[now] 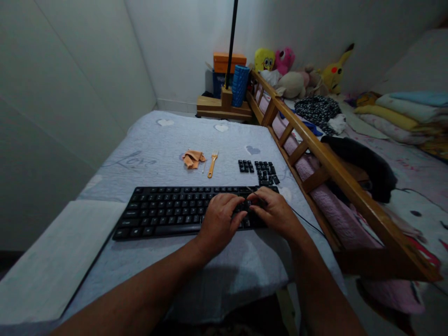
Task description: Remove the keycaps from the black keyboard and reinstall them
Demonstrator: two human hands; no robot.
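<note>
A black keyboard lies across the cloth-covered table. My left hand rests over its right part, thumb and forefinger curved toward the keys; whatever lies at their tips is too dark to make out. Close beside it, my right hand is closed, fingertips pinching a thin, pointed tool above the number-pad end. Its exact kind is unclear. Behind the keyboard sit loose black keycaps in two groups, a small block and a larger block. The hands hide much of the keyboard's right end.
An orange-handled brush, a cotton swab and a crumpled orange cloth lie behind the keyboard. White sheeting covers the left front. A wooden bed rail runs along the right, with a cable nearby.
</note>
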